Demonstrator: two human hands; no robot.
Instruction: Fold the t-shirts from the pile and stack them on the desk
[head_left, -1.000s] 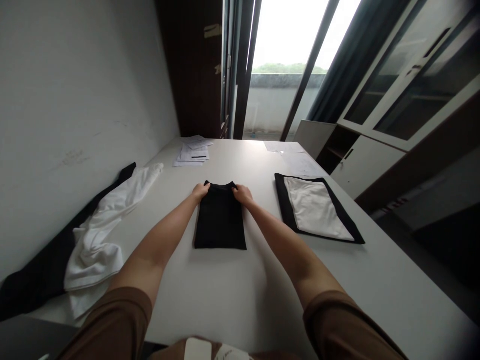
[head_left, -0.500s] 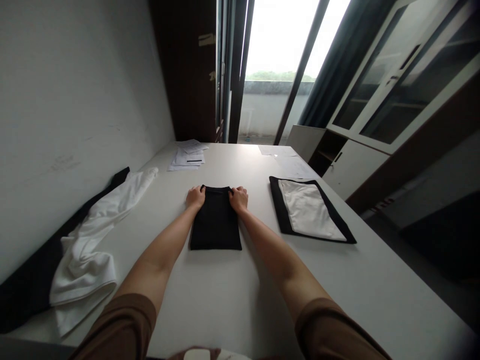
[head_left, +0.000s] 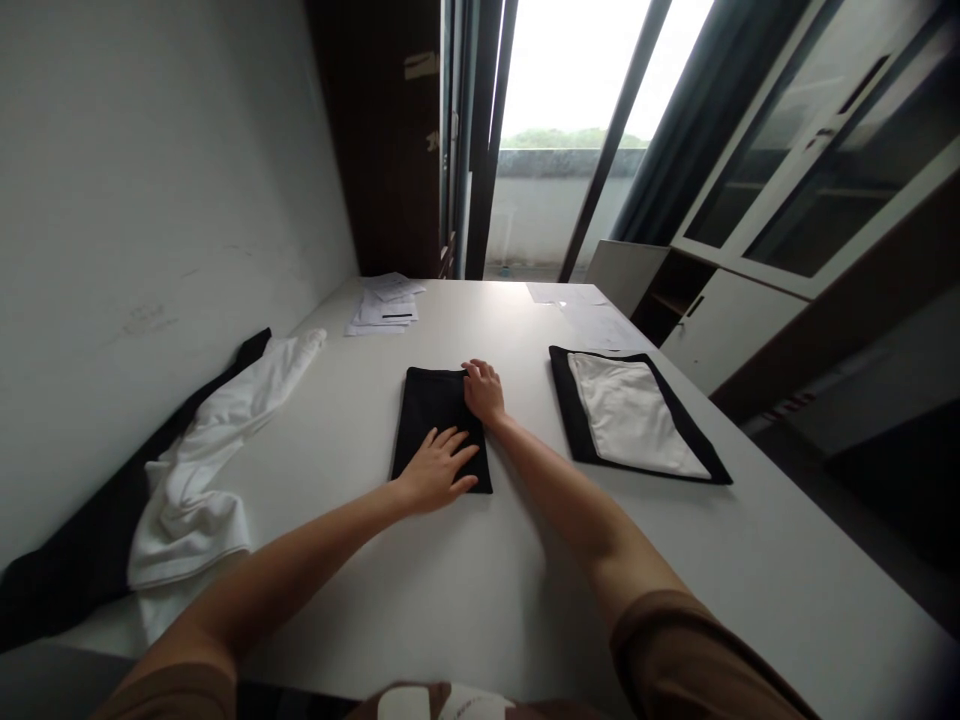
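Observation:
A folded black garment point(head_left: 431, 405) lies flat in front of me on the white table, its narrow edge toward me. My left hand point(head_left: 439, 468) rests palm down on its near part, fingers spread. At the far right corner of the same cloth is my right hand point(head_left: 484, 392), its fingers lying loosely over the edge and not visibly pinching it. To the right, a folded white cloth point(head_left: 634, 415) lies on top of a larger folded black cloth point(head_left: 574, 425).
Along the wall at left lie a crumpled white garment point(head_left: 199, 535) and a black garment point(head_left: 75, 570). Paper sheets point(head_left: 386, 305) are stacked at the far left of the table point(head_left: 360, 620); more sheets point(head_left: 592, 318) lie at the far right. A cabinet point(head_left: 739, 325) stands beyond the right edge.
My left hand has let go of the far left corner and moved toward me and right, onto the black garment. My right hand has loosened its hold at the far right corner.

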